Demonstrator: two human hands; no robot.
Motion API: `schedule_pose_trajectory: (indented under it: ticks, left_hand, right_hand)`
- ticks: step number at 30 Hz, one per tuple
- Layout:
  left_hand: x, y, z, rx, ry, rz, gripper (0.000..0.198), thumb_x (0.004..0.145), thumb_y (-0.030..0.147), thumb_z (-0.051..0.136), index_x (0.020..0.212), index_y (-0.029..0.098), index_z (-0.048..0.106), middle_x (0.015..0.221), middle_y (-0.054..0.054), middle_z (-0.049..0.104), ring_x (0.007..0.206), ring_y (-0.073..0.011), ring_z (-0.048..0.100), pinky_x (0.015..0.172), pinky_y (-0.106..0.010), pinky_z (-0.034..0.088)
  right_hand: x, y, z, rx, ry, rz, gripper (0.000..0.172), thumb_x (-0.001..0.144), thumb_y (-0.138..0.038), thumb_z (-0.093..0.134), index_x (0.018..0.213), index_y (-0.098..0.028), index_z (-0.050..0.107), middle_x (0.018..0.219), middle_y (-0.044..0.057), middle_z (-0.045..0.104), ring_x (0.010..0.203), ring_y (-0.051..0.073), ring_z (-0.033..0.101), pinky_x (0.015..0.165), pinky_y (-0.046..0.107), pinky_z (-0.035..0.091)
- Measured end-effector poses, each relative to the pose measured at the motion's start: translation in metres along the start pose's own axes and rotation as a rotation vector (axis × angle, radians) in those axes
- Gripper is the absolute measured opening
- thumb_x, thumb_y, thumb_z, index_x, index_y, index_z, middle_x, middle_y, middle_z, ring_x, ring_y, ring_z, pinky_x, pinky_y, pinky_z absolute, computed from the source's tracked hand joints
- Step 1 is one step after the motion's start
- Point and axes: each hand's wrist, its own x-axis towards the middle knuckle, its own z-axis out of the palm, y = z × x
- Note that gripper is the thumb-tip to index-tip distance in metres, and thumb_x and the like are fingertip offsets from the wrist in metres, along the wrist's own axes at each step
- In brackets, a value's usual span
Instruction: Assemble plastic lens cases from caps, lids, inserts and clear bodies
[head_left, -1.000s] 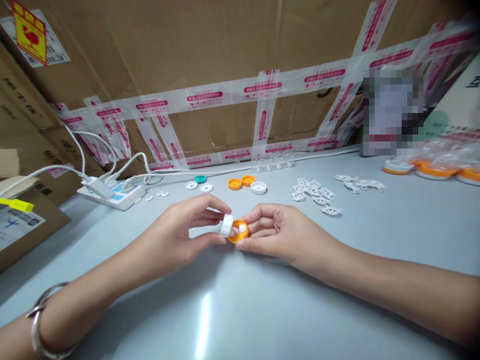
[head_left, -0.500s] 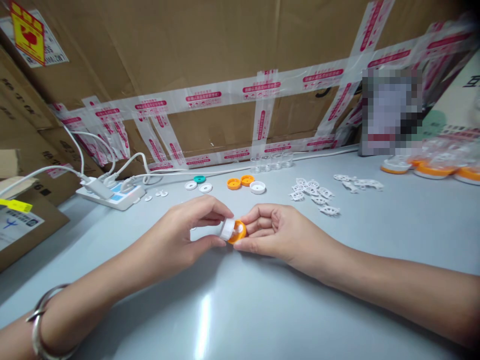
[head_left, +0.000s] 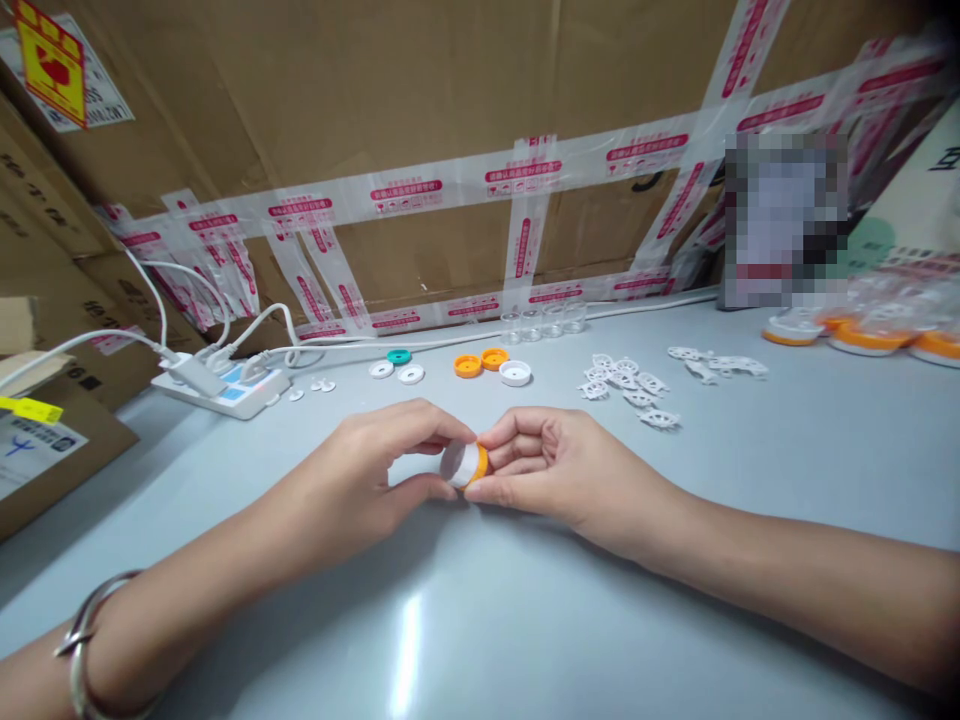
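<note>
The white cup (head_left: 466, 467) has met the orange cap (head_left: 482, 463).

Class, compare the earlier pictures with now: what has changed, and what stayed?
The left hand moved the white piece right, against the orange cap, whose inside is now hidden. Nothing was let go: the right hand kept the orange cap. The other caps stayed put.

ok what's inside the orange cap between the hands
The left hand holds a white piece against the orange cap in the right hand. Only the cap's edge shows; whatever lies inside is covered by that piece.
</note>
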Motion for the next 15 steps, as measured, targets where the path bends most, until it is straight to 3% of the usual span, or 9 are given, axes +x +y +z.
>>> schedule_pose_trajectory:
  ticks: [15]
  left_hand:
    - [-0.0031,-0.0039,0.001,0.113,0.01,0.101,0.016,0.078,0.013,0.061,0.093,0.019,0.06,0.088,0.0,0.065,0.08,-0.011,0.061,0.072,-0.021,0.047]
  right_hand:
    - [-0.0014,0.0018,0.0024,0.013,0.001,0.003,0.027,0.054,-0.019,0.075,0.075,-0.016,0.058,0.067,-0.002,0.066,0.065,0.012,0.063,0.067,0.026,0.048]
